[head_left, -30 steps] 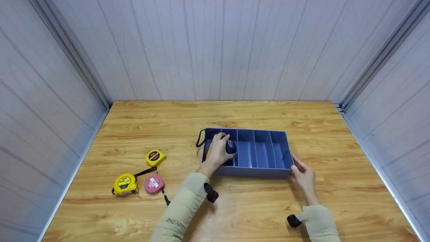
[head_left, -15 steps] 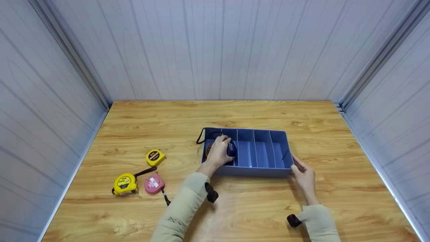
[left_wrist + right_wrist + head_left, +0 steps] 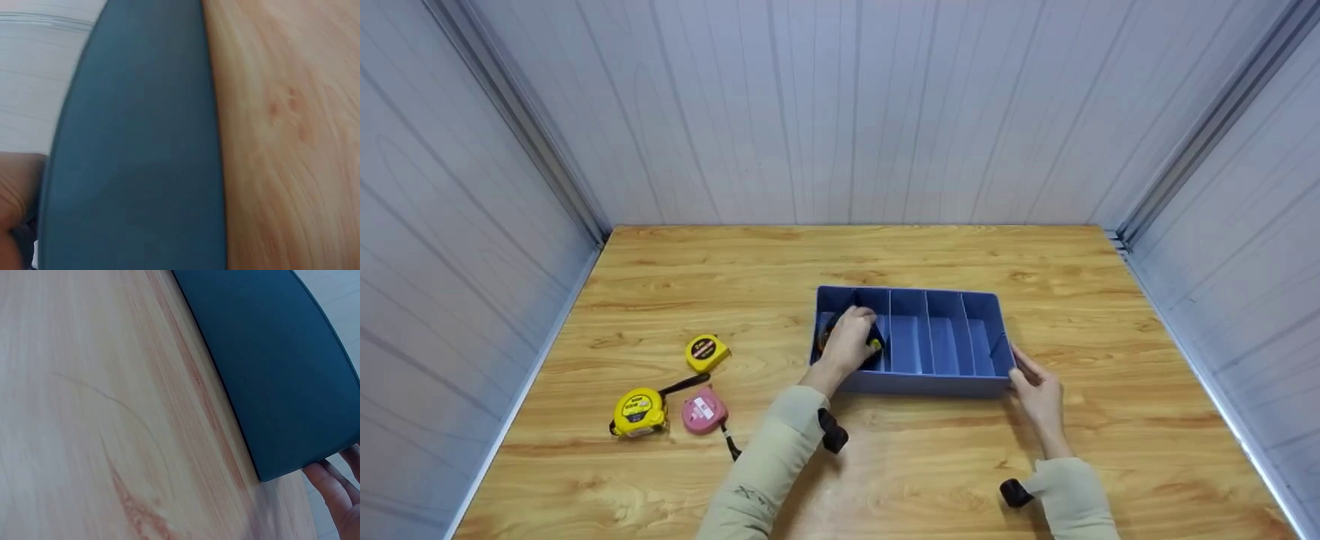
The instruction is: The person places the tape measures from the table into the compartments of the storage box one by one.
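1. We find the dark tape measure (image 3: 875,337), as we judge it from its rounded case and yellow patch, in the second compartment from the left of the blue divided box (image 3: 922,385); much of it is hidden by the left hand (image 3: 847,341).
2. Our left fingers curl over its case, gripping it from above; we cannot tell from either view where the thumb presses.
3. We would expect a compact, fairly heavy case for its size, stiff and hard to damage, perhaps slippery where the shell is smooth. We judge the best hold to be across its two broad faces, leaving room for the fingertips beside the compartment walls.
4. Our right hand (image 3: 1039,394) touches the box's right end near the front corner, its fingers nearly straight and a little spread, pinching nothing that we can make out. The box looks light and rigid, so a steadying touch on that end wall seems sensible.
5. At the far left compartment we glimpse a dark object with orange touches (image 3: 826,336), partly covered by the hand.
6. Left of the box, on the wooden tabletop (image 3: 915,465), lie the small yellow tape measure (image 3: 708,352), the larger yellow tape measure (image 3: 639,410) and the pink tape measure (image 3: 705,410). We judge their cases easier to grip than the loose straps on the latter two.
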{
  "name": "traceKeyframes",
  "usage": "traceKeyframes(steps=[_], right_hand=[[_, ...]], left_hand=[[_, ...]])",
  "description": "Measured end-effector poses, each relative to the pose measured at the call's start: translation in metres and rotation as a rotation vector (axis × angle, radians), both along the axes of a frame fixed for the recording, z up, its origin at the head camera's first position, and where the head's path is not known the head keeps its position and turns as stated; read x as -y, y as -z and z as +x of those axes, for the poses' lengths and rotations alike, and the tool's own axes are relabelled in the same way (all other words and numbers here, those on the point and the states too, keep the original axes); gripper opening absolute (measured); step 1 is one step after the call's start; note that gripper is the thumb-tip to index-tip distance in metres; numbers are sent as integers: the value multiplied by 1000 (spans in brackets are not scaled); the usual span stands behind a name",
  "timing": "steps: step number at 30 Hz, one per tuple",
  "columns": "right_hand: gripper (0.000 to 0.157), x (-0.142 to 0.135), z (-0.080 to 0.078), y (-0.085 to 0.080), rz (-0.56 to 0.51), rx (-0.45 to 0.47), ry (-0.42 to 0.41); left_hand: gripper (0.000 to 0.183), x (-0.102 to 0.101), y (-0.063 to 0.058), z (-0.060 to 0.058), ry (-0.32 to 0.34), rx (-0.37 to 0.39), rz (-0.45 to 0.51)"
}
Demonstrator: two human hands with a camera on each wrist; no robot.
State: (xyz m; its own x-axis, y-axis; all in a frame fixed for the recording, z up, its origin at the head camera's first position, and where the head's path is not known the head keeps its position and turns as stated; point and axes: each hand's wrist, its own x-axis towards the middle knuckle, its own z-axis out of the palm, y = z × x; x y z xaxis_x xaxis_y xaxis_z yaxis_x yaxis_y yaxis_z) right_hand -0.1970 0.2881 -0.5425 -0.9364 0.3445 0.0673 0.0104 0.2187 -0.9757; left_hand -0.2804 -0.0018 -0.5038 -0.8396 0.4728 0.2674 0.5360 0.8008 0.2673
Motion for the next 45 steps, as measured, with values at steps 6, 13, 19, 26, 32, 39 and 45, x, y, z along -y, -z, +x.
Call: traceKeyframes(steps=[6,13,19,26,32,39,45], right_hand=[[41,1,2,-3,5,25,-13],[41,0,2,-4,5,31,-19],[38,-6,-1,10,28,-61,-26],[39,-17,-8,28,36,-28,-20],[41,-4,0,5,66,2,-2],[41,-2,2,-2,32,16,-12],[39,-9,-6,17,78,-39,-8]], left_hand=[[37,1,0,4,-2,-20,75],[33,2,-1,8,-3,-114,150],[33,5,-6,10,-10,-124,186],[37,11,-12,14,3,-95,173],[39,16,-16,21,-5,-69,163],[39,24,-20,27,10,-84,203],[41,34,-22,33,23,-71,200]])
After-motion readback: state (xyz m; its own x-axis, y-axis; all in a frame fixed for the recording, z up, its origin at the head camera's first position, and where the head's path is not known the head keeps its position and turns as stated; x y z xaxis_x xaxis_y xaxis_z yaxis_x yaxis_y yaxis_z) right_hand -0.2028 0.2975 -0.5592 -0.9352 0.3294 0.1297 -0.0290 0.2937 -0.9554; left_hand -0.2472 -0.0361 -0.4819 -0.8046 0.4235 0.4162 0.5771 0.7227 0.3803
